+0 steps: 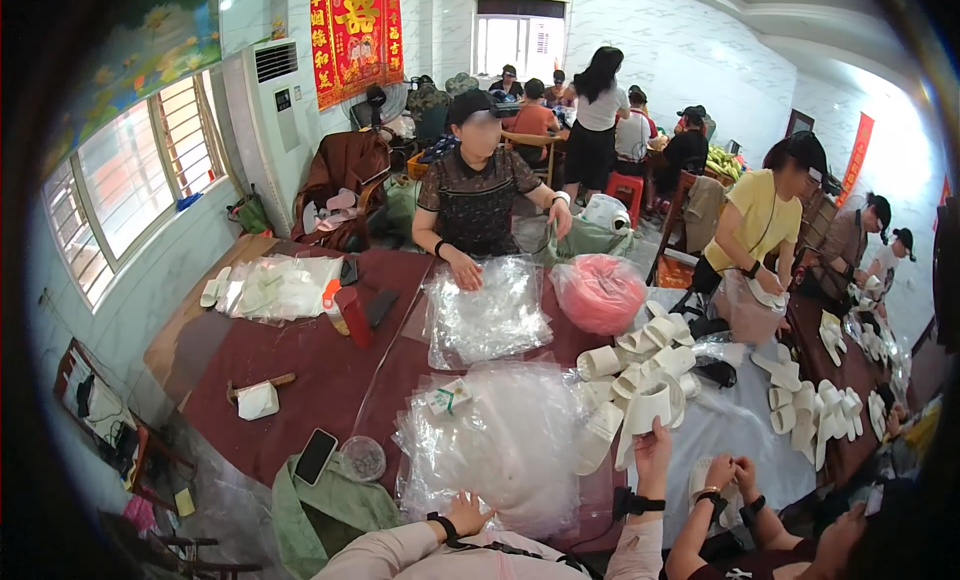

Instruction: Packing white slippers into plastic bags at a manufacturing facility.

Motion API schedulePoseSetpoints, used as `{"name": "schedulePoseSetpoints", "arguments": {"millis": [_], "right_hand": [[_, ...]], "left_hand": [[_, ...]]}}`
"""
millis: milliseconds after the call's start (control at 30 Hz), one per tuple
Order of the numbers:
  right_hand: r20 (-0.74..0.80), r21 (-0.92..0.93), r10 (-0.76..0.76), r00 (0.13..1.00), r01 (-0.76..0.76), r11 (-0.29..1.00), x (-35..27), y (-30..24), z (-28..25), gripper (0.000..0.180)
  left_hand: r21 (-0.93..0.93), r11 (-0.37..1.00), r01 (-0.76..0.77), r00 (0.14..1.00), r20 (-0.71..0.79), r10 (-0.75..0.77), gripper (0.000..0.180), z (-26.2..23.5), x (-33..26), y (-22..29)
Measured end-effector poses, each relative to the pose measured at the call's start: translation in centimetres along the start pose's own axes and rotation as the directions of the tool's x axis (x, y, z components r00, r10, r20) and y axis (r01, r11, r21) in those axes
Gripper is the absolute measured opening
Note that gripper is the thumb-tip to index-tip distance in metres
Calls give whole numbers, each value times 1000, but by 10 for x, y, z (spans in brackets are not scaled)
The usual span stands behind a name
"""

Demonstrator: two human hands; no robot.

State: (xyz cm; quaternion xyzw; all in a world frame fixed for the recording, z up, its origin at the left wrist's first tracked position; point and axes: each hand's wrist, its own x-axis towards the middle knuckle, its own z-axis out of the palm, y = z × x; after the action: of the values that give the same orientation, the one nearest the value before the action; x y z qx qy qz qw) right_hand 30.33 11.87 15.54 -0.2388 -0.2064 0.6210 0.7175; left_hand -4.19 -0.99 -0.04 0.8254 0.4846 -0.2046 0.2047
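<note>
My left hand (466, 515) rests with its fingers stretched out on the near edge of a stack of clear plastic bags (510, 445). A small white and green card (450, 397) lies on the stack's far left part. My right hand (655, 446) is closed on a cream slide slipper (648, 410), raised at the near end of a pile of matching slippers (632, 372). Where the held slipper meets the pile, I cannot tell whether they touch.
Across the table, a person in black (480, 205) reaches over more clear bags (487, 315) beside a pink bundle (600, 293). A phone (316, 456) and a round clear tub (363, 458) sit left. At right, a co-worker's hands (730, 473) work close to my forearm.
</note>
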Motion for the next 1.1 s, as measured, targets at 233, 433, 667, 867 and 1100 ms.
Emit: {"name": "schedulePoseSetpoints", "arguments": {"millis": [233,433,667,867,1100], "right_hand": [[105,-138,7,994,7,990,-61,-11,108,24],[144,-372,297,944,-227,900,-64,36,84,20],[-92,-786,772,629,-522,332,-78,77,46,28],[-112,-912,762,638,-370,175,-108,93,16,39],[-121,-973,420,900,-191,129,-104,79,20,30]], "left_hand": [[-24,1000,-8,1000,-8,8,43,2,1,0],[18,1000,-20,996,-81,22,42,12,6,-6],[49,998,-41,996,-81,45,42,0,-8,-5],[67,997,26,998,-64,-22,46,33,11,-15],[101,994,-33,981,-185,52,47,18,1,-11]]}}
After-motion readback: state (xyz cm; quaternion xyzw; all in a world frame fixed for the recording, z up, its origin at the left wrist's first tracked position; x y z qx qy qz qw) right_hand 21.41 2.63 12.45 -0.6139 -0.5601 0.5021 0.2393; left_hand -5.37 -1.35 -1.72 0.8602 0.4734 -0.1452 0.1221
